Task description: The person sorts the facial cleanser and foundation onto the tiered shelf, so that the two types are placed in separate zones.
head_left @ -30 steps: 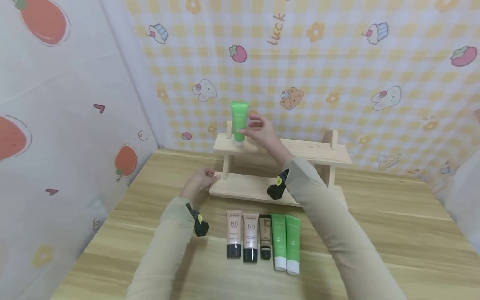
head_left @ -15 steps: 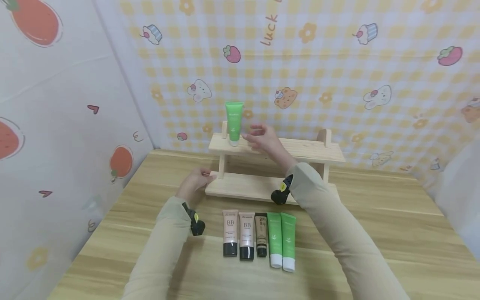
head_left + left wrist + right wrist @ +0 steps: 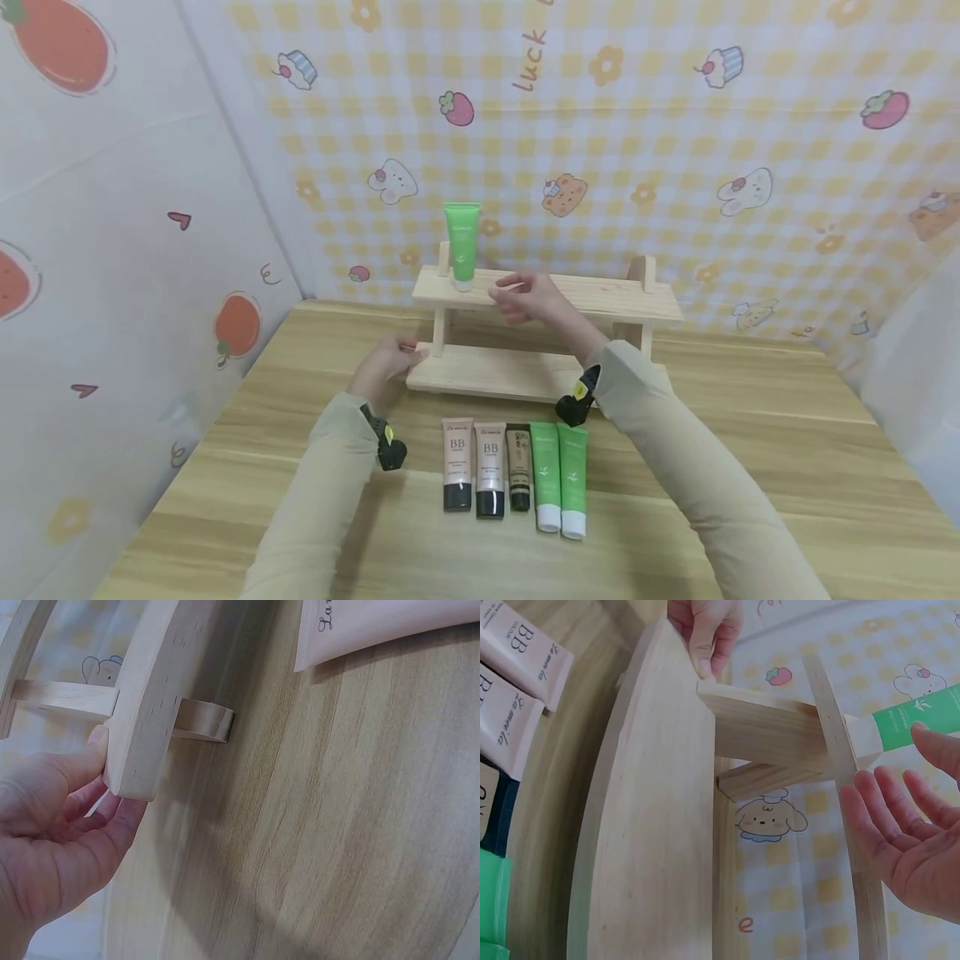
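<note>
A two-tier wooden shelf (image 3: 495, 372) stands at the back of the table. My left hand (image 3: 386, 365) grips the left end of its lower board; in the left wrist view the thumb lies on top and the fingers curl beneath. One green tube (image 3: 462, 242) with a white cap stands upright, cap down, at the left end of the upper board (image 3: 600, 297). Just right of it, my right hand (image 3: 531, 298) is at the upper board's front edge with relaxed fingers and nothing in them. The right wrist view shows a gap between its fingers and the green tube.
In front of the shelf, a row of tubes lies flat: two pink BB tubes (image 3: 490, 467) with black caps, a small tan tube (image 3: 519, 467), and two green tubes (image 3: 547, 471). Patterned cloth (image 3: 585, 150) hangs behind and to the left.
My right hand has let go of the green tube and moved right and down from it. The tube stays standing on the upper board. My left hand keeps its grip on the lower board.
</note>
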### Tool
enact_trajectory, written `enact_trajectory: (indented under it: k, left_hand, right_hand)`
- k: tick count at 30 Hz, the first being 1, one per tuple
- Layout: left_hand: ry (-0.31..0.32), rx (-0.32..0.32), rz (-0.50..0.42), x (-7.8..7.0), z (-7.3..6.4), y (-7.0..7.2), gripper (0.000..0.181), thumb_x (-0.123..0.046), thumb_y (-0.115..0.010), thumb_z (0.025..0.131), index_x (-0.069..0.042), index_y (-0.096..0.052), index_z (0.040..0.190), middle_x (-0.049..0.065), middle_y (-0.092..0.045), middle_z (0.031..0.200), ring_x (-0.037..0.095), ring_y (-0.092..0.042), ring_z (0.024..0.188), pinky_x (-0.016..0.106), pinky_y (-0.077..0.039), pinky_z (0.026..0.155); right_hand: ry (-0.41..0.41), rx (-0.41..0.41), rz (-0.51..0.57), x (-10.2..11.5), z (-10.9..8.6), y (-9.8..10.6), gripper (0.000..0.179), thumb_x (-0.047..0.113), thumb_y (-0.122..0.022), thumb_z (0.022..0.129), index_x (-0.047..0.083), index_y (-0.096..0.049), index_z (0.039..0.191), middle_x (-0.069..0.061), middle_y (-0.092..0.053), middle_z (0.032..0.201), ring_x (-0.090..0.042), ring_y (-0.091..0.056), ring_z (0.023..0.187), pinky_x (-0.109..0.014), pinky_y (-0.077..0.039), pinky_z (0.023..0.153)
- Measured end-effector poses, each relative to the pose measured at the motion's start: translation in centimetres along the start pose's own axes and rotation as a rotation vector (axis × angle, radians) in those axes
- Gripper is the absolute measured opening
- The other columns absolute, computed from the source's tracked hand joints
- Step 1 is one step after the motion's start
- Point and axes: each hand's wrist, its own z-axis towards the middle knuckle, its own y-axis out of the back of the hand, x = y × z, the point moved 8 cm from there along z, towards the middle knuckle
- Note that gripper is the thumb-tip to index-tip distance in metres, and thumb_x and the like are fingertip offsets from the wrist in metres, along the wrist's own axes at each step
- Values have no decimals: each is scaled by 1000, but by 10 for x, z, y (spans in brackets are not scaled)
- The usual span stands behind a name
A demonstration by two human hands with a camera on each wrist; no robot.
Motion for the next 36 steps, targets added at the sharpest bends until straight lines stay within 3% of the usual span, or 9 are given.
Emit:
enact_trajectory:
  k: [4, 10, 14, 19, 28, 36]
  left_hand:
    - [-3, -6, 11, 1, 1, -1, 50, -25, -51, 94, 3, -39, 133, 23, -47, 127, 29, -51, 110, 36, -44, 96]
    - [-7, -4, -12, 3, 1, -2, 49, -23, -49, 94, 5, -37, 133, 23, -46, 129, 31, -49, 114, 38, -42, 98]
    - [-5, 1, -9, 4, 0, -3, 49, -23, -49, 94, 5, -37, 133, 23, -45, 130, 32, -48, 117, 38, -41, 100]
    - [9, -12, -13, 4, -1, -2, 50, -23, -51, 93, 4, -37, 133, 24, -45, 130, 32, -48, 116, 36, -41, 100]
    - [23, -16, -45, 1, 1, -2, 50, -22, -51, 94, 5, -36, 134, 25, -45, 131, 33, -49, 117, 36, -43, 98]
    - [7, 11, -24, -2, 0, -3, 51, -22, -49, 94, 5, -35, 135, 24, -44, 131, 29, -49, 112, 38, -41, 99]
  right_hand:
    - [-29, -2, 12, -9, -3, 0, 44, 23, -59, 89, -1, -50, 123, -26, -57, 119, -35, -62, 99, -43, -53, 83]
    - [-65, 15, 12, -25, -11, -3, 42, 23, -60, 88, 0, -53, 122, -23, -62, 112, -12, -64, 68, -32, -57, 67]
    - [-90, 67, -17, -35, -21, -6, 45, 25, -60, 88, 0, -51, 124, -21, -61, 116, -22, -68, 83, -32, -57, 68]
    - [-84, 153, -63, -46, -33, -11, 47, 25, -59, 89, -1, -48, 126, -24, -58, 119, -35, -61, 104, -37, -56, 75]
    - [-77, 151, -82, -66, -48, -6, 46, 26, -59, 89, 0, -49, 126, -22, -61, 116, -33, -63, 100, -38, -55, 77]
    - [-136, 181, -76, -92, -62, 1, 48, 25, -61, 87, -1, -50, 126, -20, -67, 105, -19, -67, 84, -34, -56, 71]
